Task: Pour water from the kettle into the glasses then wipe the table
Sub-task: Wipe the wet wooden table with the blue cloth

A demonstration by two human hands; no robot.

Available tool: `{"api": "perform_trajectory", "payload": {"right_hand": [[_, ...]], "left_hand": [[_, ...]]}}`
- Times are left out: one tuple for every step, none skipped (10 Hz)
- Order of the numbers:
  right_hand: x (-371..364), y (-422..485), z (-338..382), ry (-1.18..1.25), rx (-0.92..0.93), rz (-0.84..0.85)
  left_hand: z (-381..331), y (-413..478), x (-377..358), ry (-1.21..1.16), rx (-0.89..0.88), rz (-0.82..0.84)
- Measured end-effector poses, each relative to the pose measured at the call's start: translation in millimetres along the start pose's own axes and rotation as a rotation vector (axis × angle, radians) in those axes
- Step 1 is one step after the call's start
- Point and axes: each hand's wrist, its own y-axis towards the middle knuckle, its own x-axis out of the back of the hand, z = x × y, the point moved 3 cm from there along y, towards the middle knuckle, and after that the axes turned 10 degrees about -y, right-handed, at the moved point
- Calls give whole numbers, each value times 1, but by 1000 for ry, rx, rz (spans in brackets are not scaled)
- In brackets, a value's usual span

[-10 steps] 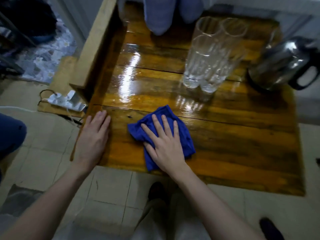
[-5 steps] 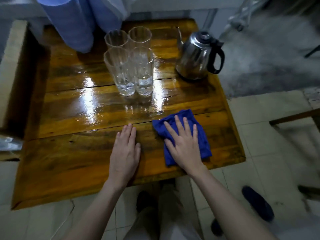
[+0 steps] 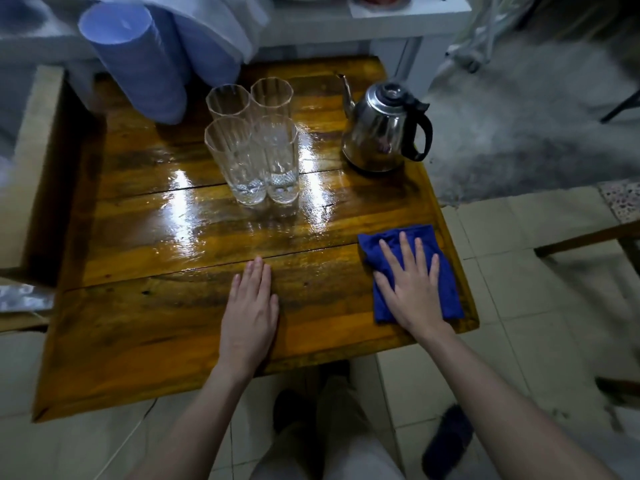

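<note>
Several tall clear glasses (image 3: 252, 140) stand clustered at the back middle of the glossy wooden table (image 3: 145, 320). A steel kettle (image 3: 379, 131) with a black handle sits to their right. My right hand (image 3: 414, 289) lies flat, fingers spread, pressing a blue cloth (image 3: 443, 268) onto the table near its front right corner. My left hand (image 3: 251, 308) rests palm down on the bare wood near the front edge, holding nothing.
A blue rolled fabric (image 3: 138, 60) leans over the table's back left. White furniture (image 3: 381, 32) stands behind the table. Tiled floor (image 3: 512, 237) lies to the right, with a wooden chair rail (image 3: 585, 239) and a dark slipper (image 3: 446, 441) near my legs.
My right hand has slid the blue cloth to the right, from the table's front left area to its front right corner. My left hand moved right along the front edge too.
</note>
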Motion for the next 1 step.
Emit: {"api": "perform_trajectory", "payload": {"right_hand": [[10, 7, 5, -43, -21, 77]], "left_hand": [[-2, 4, 10, -30, -3, -13]]}}
